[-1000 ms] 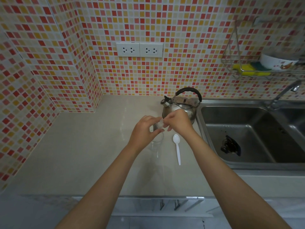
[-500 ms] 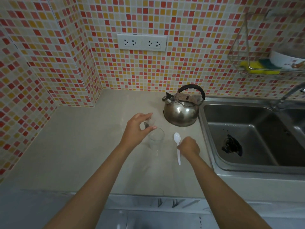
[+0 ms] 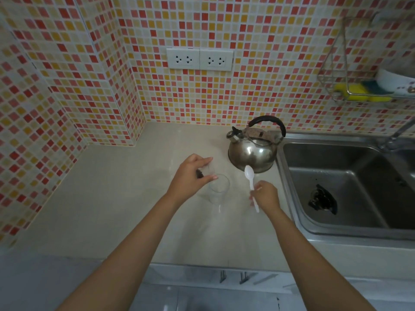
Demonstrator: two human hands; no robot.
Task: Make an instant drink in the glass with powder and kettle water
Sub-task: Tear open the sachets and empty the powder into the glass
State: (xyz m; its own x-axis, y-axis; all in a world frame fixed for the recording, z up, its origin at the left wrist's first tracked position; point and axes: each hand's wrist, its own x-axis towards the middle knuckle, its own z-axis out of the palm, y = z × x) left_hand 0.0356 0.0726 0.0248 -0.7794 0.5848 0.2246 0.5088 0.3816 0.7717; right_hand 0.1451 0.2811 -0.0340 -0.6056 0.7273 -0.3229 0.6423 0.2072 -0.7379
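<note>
A small clear packet point(image 3: 205, 170) was pinched by the left hand point(image 3: 190, 176) above the glass point(image 3: 217, 189); a white spoon point(image 3: 251, 187) was gripped by the right hand point(image 3: 266, 195).

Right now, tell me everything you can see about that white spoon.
The white spoon looks like thin plastic, one piece with an oval bowl and a slim straight handle. The right hand pinches its handle, bowl pointing up and away toward the kettle, handle end sticking out below the fingers. The bowl looks empty.
</note>
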